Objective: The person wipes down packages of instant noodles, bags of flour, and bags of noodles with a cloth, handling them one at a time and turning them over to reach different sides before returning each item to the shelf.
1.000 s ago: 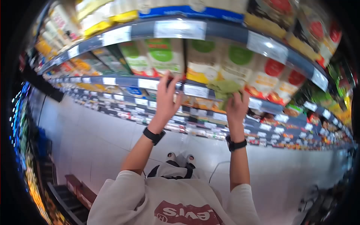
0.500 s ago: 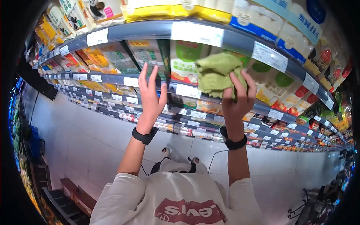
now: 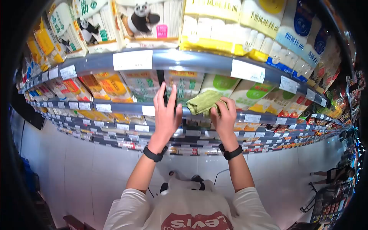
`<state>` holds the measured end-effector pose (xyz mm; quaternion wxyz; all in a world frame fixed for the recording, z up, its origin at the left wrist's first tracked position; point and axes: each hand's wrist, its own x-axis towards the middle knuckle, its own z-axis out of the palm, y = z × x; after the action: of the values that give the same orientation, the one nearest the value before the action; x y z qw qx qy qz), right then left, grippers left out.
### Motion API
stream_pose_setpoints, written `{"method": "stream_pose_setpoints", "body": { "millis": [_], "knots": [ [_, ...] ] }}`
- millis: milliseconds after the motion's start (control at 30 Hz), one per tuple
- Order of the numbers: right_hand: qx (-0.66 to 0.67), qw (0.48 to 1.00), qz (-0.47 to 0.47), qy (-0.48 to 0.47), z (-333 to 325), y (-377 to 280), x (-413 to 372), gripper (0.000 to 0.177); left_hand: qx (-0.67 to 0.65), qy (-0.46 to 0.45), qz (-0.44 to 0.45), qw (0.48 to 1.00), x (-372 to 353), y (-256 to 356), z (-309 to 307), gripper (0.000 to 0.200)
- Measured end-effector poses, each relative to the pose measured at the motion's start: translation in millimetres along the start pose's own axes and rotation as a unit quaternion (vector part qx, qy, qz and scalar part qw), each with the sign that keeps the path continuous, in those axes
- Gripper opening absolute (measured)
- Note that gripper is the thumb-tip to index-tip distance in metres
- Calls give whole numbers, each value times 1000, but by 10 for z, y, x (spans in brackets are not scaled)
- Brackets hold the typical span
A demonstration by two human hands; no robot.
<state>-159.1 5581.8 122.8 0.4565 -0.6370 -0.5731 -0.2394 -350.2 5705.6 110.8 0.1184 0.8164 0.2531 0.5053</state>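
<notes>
My right hand [image 3: 225,117] grips a folded green cloth [image 3: 205,102], which lies against the front rail [image 3: 251,116] of a store shelf. The cloth covers part of the rail and the foot of a white-and-green package [image 3: 220,84]. To its left, my left hand [image 3: 166,113] is raised with fingers spread, holding nothing. Its fingertips overlap a grey-green box [image 3: 186,82] and the dark gap beside it; whether they touch cannot be made out. A black band circles each wrist.
Above runs another shelf rail with price labels [image 3: 132,59], bearing noodle packs with a panda picture [image 3: 143,19] and yellow-white packs [image 3: 214,30]. Lower shelves of goods run down to the pale tiled floor [image 3: 103,168]. Another person's legs [image 3: 331,175] and a cart [image 3: 308,197] are at right.
The view has shifted, with more of the upper shelf showing. My right hand and the cloth have moved left along the rail, closer to my left hand, which stays spread.
</notes>
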Motion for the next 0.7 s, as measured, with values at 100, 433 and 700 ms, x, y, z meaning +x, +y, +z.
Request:
{"method": "stream_pose_setpoints", "body": {
  "millis": [100,433,700],
  "knots": [
    [-11,993,-58,103,-47,-350,456,26,-22,1,-15,1000,13,81,26,64],
    [12,995,-66,-79,562,-316,186,24,3,-20,-14,1000,6,123,85,53],
    [114,992,-19,-40,427,-253,-10,31,51,-59,-31,997,-26,269,-49,48]
  ]
}}
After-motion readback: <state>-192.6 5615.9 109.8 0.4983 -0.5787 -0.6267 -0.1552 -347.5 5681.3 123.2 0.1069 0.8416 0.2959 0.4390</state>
